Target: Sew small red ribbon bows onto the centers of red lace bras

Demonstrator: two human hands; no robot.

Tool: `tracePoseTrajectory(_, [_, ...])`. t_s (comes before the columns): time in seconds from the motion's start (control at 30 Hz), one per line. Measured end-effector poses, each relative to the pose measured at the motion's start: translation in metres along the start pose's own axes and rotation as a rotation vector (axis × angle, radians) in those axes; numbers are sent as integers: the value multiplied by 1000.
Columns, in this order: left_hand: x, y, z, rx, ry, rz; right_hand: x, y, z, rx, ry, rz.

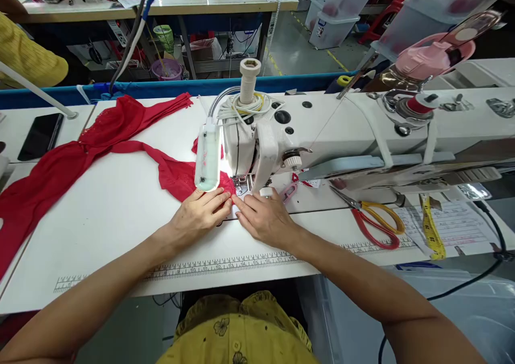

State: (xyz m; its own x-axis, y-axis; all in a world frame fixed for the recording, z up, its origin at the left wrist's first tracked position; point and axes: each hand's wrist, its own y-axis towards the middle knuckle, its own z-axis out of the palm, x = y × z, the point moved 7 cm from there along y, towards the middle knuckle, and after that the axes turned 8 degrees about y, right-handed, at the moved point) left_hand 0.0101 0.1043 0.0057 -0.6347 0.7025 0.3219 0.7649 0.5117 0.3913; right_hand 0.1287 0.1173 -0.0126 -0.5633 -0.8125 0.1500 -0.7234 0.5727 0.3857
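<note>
While both flat grips, our left hand [199, 212] and right hand [263, 217], press the red lace fabric strip [169, 170] on the white counter [120, 219] at the white sewing machine's presser foot [242, 184], we judge feeding underway, needing steady guiding.

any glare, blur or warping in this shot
Head view: the lamp throws a bright patch onto the red fabric by the left hand and right hand; table edges bow from wide-angle distortion; the pink object top right is blurred.
</note>
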Motion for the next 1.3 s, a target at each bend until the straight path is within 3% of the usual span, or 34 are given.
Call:
tracePoseTrajectory(0.17, [2, -1, 1, -56, -6, -63, 1, -4, -2, -23, -9, -43])
tracePoseTrajectory(0.53, [10, -1, 18, 119, -41, -112, 1, -2, -4, -7, -18, 3])
tracePoseTrajectory(0.67, [17, -4, 30, 185, -155, -178, -3, -3, 3, -11, -4, 20])
tracePoseTrajectory(0.83, [28, -1, 43, 184, -308, -254, -16, -6, 18, 90, 38, 124])
tracePoseTrajectory(1.0, [37, 1, 50, 182, -398, -288, -18, -3, 14, 93, 38, 157])
tracePoseTrajectory(1.17, [36, 4, 50, 184, -383, -244, -15, 0, 6, 32, -36, 109])
tracePoseTrajectory(1.3, [29, 5, 37, 122, -270, -260, -17, -1, 8, 28, 15, 111])
